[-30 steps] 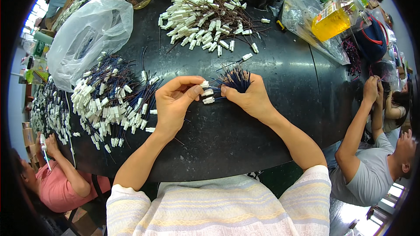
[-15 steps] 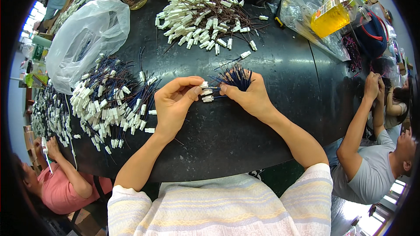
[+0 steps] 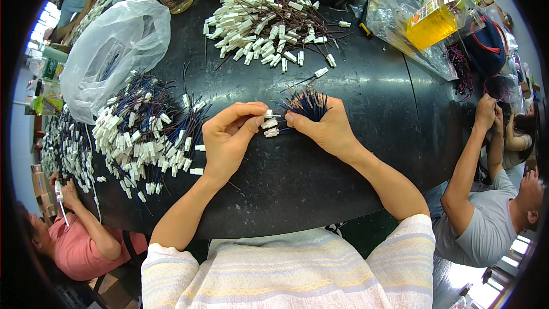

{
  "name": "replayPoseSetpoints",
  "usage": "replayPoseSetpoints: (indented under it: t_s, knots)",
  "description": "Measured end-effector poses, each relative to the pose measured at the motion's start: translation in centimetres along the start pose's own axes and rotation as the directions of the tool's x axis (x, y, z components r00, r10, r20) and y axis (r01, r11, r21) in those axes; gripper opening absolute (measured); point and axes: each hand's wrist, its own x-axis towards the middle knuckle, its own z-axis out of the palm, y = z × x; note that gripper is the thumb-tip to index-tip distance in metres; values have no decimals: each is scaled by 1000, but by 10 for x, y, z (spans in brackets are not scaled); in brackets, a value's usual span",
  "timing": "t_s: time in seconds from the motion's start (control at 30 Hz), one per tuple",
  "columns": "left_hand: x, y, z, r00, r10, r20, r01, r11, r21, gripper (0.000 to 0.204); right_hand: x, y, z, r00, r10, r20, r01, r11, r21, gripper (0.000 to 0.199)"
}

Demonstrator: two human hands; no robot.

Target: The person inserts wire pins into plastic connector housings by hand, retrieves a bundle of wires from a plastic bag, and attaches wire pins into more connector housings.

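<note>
My left hand (image 3: 227, 134) pinches a small white connector housing (image 3: 267, 114) between thumb and fingertips. Close beside it, my right hand (image 3: 325, 129) is closed round a bundle of dark blue wires (image 3: 309, 105) with bare, coppery-looking tips fanned upward. Between the two hands, a couple more white connectors (image 3: 271, 132) sit on wires that run toward the right thumb. Whether a wire end is inside the pinched connector is too small to tell. To the left of my left hand lies a heap of white connectors with dark wires (image 3: 146, 131).
Farther back is a pile of white connectors on brown wires (image 3: 266, 23), with one loose connector (image 3: 321, 72) nearer. A clear plastic bag (image 3: 117, 51) stands at left, a yellow bottle (image 3: 433, 23) at right. Co-workers sit at both sides of the black table (image 3: 320, 194).
My left hand has shifted very slightly, with the pinched connector a touch farther right. The wire bundle in my right hand has tilted a little to the left.
</note>
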Motion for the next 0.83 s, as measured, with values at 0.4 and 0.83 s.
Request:
replayPoseSetpoints:
  t_s: [0.4, 0.83]
  knots:
    - [2, -7, 5, 977, 212, 29, -212, 942, 261, 16, 1, 9, 1, 989, -145, 18, 145, 989, -39, 10]
    - [1, 22, -5, 950, 177, 259, -295, 783, 547, 21, 0, -1, -2, 995, 7, 104, -28, 977, 210, 12]
